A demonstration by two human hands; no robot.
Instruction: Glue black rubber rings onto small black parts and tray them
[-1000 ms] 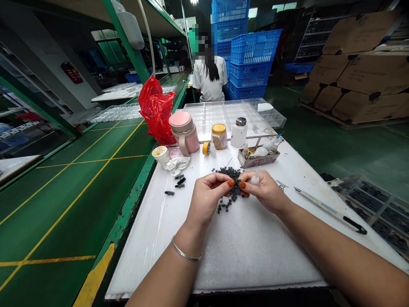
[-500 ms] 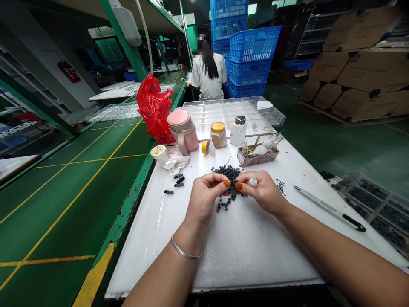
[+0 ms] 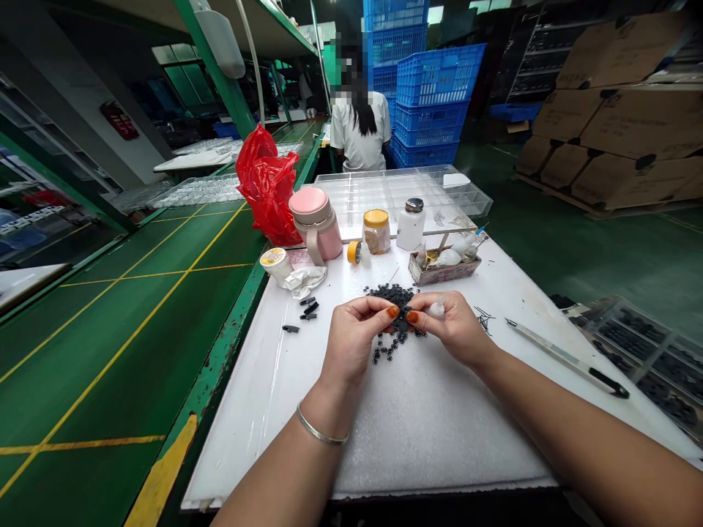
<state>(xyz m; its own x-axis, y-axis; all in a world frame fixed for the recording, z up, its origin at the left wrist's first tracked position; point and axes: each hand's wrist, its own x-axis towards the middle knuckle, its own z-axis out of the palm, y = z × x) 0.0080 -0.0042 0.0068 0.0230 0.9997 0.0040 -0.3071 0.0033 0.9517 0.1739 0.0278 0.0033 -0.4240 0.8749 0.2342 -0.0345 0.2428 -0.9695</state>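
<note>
Both hands meet over a pile of small black ring-shaped parts (image 3: 391,294) on the white tabletop. My left hand (image 3: 359,326) is closed in a pinch, thumb against fingers; whatever sits in it is too small and hidden to name. Close to its right, my right hand (image 3: 453,326) also pinches, its fingertips at a tiny dark piece that blends with the pile. A small translucent squeeze bottle (image 3: 438,308) with a pointed tip is tucked in the right hand's grip. Several black clip-like pieces (image 3: 308,307) lie left of the pile, and thin black pins (image 3: 484,320) to its right.
A pen-like tool (image 3: 565,357) lies on the right. Behind the pile stand a pink mug (image 3: 324,230), a yellow-lidded jar (image 3: 376,233), a white bottle (image 3: 411,225) and a small tool box (image 3: 446,271). A person (image 3: 359,132) sits beyond the clear divided tray (image 3: 351,192).
Both hands stay nearly in place, fingertips still close together. The view has shifted very slightly; nothing on the table has visibly moved.
</note>
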